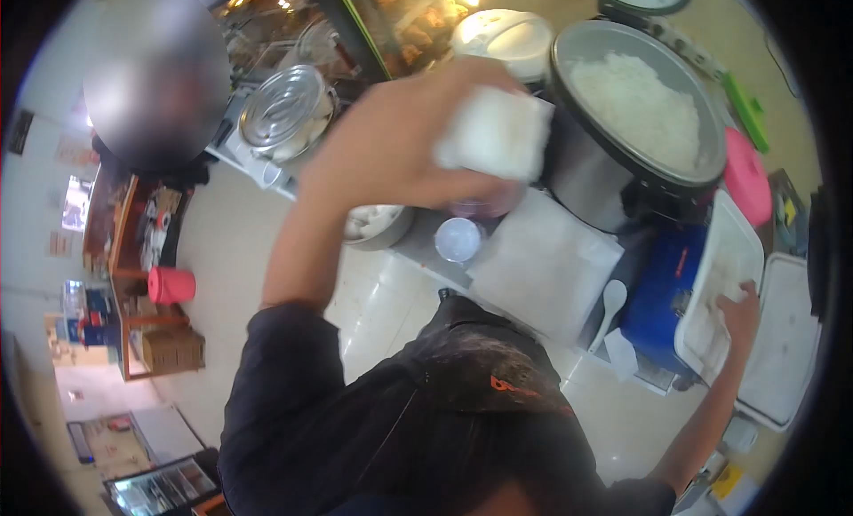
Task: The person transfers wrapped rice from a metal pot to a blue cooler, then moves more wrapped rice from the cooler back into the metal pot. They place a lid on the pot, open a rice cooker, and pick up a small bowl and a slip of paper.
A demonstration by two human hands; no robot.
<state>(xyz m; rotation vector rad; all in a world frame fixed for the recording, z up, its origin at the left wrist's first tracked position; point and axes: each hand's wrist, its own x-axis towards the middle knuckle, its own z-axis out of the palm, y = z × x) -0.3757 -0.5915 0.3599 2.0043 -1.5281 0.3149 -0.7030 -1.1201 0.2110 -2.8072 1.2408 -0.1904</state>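
Observation:
My left hand (pixel 382 138) is raised over the counter, fingers and thumb closed round a white squarish block (pixel 498 134), blurred by motion. Below it stands a small clear plastic cup (pixel 458 239), beside a sheet of white paper (pixel 551 267). To the right, my right hand (pixel 739 313) reaches over the blue cooler box (pixel 657 285), its fingers apart at the white inside of the box. A white rice paddle (pixel 610 310) lies between the paper and the cooler.
An open rice cooker (pixel 586 174) full of white rice stands at the back right. Behind my left hand are a glass-lidded pot (pixel 284 112) and a white-lidded container (pixel 502 41). Another person (pixel 155 81) is at the far left. A pink lid (pixel 746 178) leans near the cooler.

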